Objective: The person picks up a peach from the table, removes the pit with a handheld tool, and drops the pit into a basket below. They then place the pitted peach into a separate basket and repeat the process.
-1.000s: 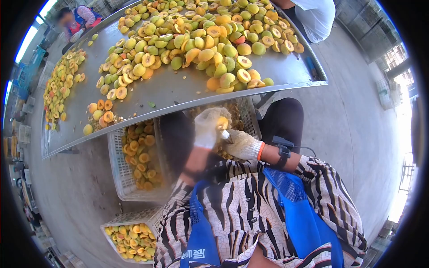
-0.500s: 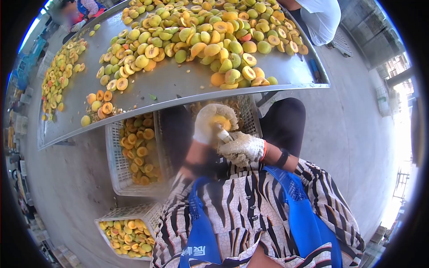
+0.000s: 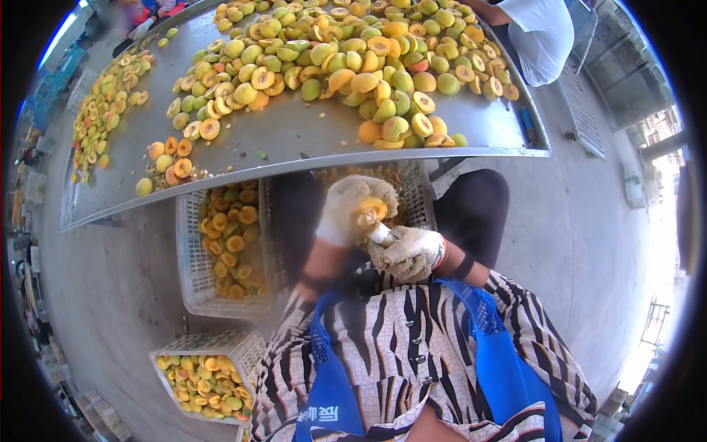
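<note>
My left hand (image 3: 352,202), in a pale, soiled glove, closes around a yellow peach half (image 3: 374,207) held cut side toward me. My right hand (image 3: 414,253), gloved too and caked with pulp, grips a short tool with a white handle (image 3: 381,234). The tool's tip meets the lower edge of the fruit; its shape is blurred. Both hands are above my lap, just short of the metal table. Below them, partly hidden, is a crate (image 3: 418,195) with brownish scraps.
Halved peaches (image 3: 324,59) are heaped on the metal table (image 3: 243,151), with a smaller pile (image 3: 107,110) at left. Peach halves fill a white crate (image 3: 188,258) beside my leg and another crate (image 3: 243,357) behind it. A person in white (image 3: 541,37) sits at far right.
Both hands have shifted slightly right in view, still together on the fruit and tool. The peach half is tilted differently, and more of its near side shows. The camera view has moved a little.
</note>
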Demonstrator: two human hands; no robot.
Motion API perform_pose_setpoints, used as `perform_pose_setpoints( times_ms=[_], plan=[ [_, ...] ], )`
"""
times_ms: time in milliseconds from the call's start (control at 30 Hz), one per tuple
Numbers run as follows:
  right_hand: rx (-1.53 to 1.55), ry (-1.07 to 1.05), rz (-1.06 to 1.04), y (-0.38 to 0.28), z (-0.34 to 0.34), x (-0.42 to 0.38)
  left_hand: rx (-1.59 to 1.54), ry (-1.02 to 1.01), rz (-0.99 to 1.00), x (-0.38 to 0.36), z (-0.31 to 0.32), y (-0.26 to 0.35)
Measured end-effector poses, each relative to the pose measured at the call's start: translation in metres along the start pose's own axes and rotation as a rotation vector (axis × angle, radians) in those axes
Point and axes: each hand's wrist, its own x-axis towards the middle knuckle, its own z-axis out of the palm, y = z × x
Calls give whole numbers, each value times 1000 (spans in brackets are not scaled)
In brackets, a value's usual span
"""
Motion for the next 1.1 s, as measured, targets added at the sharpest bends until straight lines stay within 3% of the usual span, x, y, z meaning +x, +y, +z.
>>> perform_pose_setpoints(
  times_ms=[33,67,100,133,167,233,267,300,367,433,500,533,600,633,700,767,833,933,967,1033,1100],
  plan=[
    [-67,63,-54,-3,3,-3,-36,61,-47,-1,6,12],
    [-301,1,-155,-12,0,-6,99,134,49,1,-7,7],
    [-514,82,-63,-30,11,-7,-58,231,-1,-3,-20,10],
    [-723,144,45,-49,23,-8,15,254,134,-4,-38,12],
    [-894,353,351,-65,43,-2,-1,387,167,-12,-49,22],
    [-748,481,146,-57,38,-3,-52,645,258,-26,-76,42],
    [-705,495,74,-49,27,-2,-141,642,301,-37,-89,62],
    [-660,506,2,-46,20,-2,41,825,393,-44,-117,62],
    [-512,603,73,-53,28,1,1003,1050,393,-61,-170,63],
    [-517,633,120,-50,25,6,1176,1134,397,-59,-176,69],
    [-437,638,80,-38,18,9,1222,980,361,-37,-141,76],
    [-479,628,58,-42,20,7,798,916,327,-16,-108,77],
    [-567,604,-12,-42,17,6,851,719,233,18,-79,72],
    [-467,616,104,-47,20,4,946,626,197,41,-73,66],
    [-419,646,58,-48,22,0,875,568,111,91,-75,43],
    [-420,647,154,-46,16,0,1249,434,137,139,-76,43],
    [-340,629,104,-49,19,-5,1540,386,187,180,-75,45],
    [-382,614,122,-51,13,-7,1773,273,121,232,-97,40],
    [-311,602,127,-58,17,-10,1814,235,67,238,-99,39],
    [-456,619,37,-41,1,-2,1893,158,-45,241,-87,49],
    [-505,633,5,-34,-6,1,1939,188,-128,236,-75,52]
  ],
)
